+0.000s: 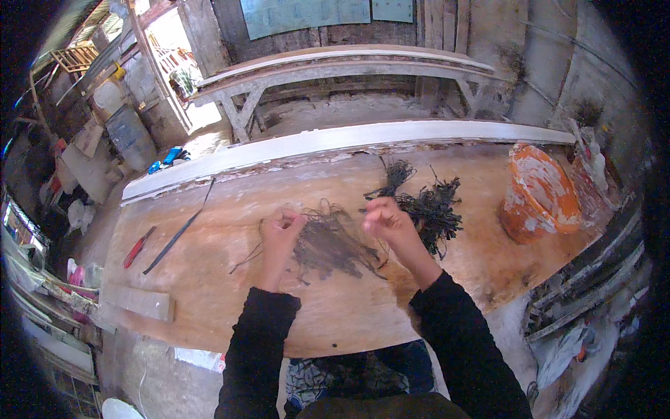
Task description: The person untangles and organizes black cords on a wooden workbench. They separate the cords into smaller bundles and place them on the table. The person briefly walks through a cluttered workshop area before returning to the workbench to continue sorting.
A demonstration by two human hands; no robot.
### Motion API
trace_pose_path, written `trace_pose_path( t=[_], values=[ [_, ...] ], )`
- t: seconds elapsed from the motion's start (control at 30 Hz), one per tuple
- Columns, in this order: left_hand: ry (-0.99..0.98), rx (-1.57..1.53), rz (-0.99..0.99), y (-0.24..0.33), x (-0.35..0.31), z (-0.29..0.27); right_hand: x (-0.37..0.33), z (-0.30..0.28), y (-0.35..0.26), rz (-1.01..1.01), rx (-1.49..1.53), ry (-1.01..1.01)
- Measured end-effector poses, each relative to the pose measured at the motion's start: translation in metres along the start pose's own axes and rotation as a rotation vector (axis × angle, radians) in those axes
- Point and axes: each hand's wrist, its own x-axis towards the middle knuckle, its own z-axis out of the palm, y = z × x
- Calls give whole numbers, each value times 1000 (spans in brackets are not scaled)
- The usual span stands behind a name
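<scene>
Over the wooden table, my left hand [283, 230] is closed in a pinch at the left side of a loose heap of thin dark strands [328, 246]. A fine dark strand trails beside that hand, but what its fingertips hold is too small to make out. My right hand [387, 222] is raised at the heap's right side, thumb and fingers drawn together; anything between them is hidden. Just beyond it lie a thick bundle of dark tied strips [436, 209] and a smaller dark bundle [395, 176].
A red utility knife [139, 247] and a long dark strip [180, 227] lie at the left, near a flat pale block [143, 303]. An orange plaster-smeared bucket [548, 192] stands at the right. A long white board [335, 140] runs along the far edge, before a bench [356, 68].
</scene>
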Motion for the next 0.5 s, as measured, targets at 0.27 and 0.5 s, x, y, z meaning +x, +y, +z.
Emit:
trace_pose_path(
  t=[0.27,0.5],
  values=[
    [-85,48,120,-23,1,5,-12,14,-15,241,437,-412],
    [-872,62,247,12,-26,25,6,-9,11,-1,35,137]
  ],
)
